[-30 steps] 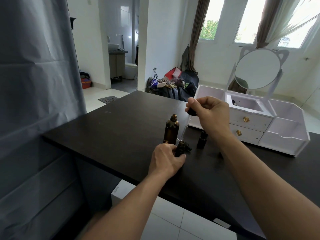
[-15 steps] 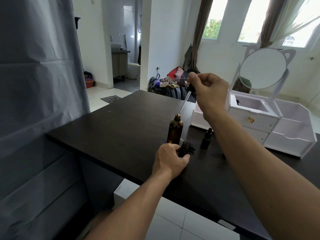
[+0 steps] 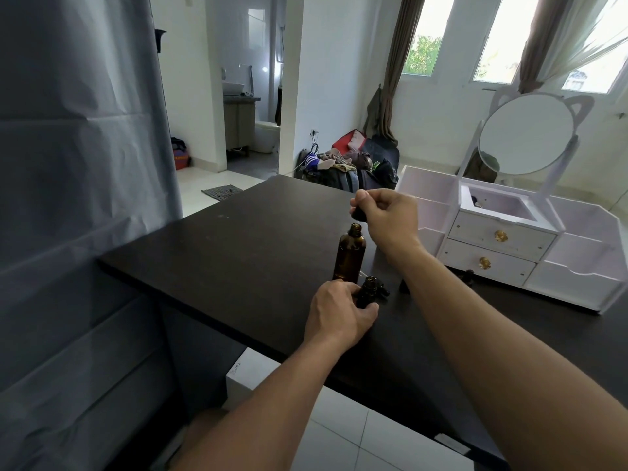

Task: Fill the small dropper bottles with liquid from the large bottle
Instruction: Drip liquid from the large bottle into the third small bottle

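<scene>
The large amber bottle stands open on the dark table. My right hand pinches a dropper by its black bulb, which hangs just over the large bottle's mouth; the glass pipette does not show. My left hand grips a small dark dropper bottle, open and upright, right in front of the large bottle. A loose black cap lies beside it. Another small bottle is mostly hidden behind my right forearm.
A white vanity organiser with two drawers and a round mirror stands on the table at the right. A small dark bottle sits at its front edge. A grey curtain hangs at the left, close to the table's left edge.
My right hand rose with the dropper, its pipette tip at the large bottle's mouth, then came down until the bulb sits just above that mouth. My left hand kept its grip on the small bottle.
</scene>
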Motion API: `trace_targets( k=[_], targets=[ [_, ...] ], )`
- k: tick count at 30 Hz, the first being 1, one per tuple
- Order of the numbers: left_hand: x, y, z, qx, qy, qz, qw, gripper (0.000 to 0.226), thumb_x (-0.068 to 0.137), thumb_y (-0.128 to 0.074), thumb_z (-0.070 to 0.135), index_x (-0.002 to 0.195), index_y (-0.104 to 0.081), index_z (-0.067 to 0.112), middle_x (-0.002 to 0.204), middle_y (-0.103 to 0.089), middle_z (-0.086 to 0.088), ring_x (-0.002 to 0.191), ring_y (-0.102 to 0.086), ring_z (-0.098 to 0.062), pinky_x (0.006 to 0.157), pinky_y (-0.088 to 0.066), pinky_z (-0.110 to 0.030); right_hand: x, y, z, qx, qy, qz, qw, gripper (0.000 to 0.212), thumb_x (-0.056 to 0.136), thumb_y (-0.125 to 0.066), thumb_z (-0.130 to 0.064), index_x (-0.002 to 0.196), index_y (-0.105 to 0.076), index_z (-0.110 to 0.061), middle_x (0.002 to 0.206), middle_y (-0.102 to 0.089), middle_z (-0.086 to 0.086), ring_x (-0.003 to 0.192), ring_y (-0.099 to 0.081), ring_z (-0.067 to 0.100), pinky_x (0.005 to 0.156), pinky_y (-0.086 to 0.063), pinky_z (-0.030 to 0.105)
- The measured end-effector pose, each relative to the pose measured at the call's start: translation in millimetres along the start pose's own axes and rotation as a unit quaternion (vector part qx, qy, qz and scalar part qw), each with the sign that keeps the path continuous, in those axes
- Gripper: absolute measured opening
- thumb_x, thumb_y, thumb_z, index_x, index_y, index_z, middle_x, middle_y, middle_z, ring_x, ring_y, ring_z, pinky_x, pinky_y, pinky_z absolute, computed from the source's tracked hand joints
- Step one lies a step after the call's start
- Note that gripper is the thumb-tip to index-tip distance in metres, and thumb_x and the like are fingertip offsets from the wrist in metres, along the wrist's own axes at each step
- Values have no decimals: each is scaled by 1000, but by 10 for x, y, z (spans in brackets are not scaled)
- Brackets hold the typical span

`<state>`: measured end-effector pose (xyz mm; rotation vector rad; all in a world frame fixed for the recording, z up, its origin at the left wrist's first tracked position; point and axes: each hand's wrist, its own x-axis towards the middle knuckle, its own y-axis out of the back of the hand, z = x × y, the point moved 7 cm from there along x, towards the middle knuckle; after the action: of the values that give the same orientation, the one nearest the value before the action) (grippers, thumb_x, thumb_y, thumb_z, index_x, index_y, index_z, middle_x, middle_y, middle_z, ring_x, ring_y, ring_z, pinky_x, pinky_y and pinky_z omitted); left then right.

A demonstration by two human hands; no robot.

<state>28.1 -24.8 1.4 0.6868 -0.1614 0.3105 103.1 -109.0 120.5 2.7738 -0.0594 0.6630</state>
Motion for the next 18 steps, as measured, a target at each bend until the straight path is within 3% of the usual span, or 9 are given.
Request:
trace_targets(
  k=[9,18],
  targets=[
    [6,-36,-27,-4,6,-12,1000,49,82,-70,44,124,-62,19,118,-61,0,106,-59,-15,89,-52,-30,-47,-19,72,-4,6,5,1000,20,90,-68,-26,70,-67,-30,83,-75,3,83,-72,23,83,-59,46],
    [14,-55,-41,-9,12,-21,1000,50,82,-70,45,124,-62,20,120,-61,-1,107,-59,-15,87,-52,-30,-55,-34,83,14,3,-1,1000,13,92,-66,-24,79,-70,-23,85,-74,4,81,-73,21,82,-60,44]
  ],
)
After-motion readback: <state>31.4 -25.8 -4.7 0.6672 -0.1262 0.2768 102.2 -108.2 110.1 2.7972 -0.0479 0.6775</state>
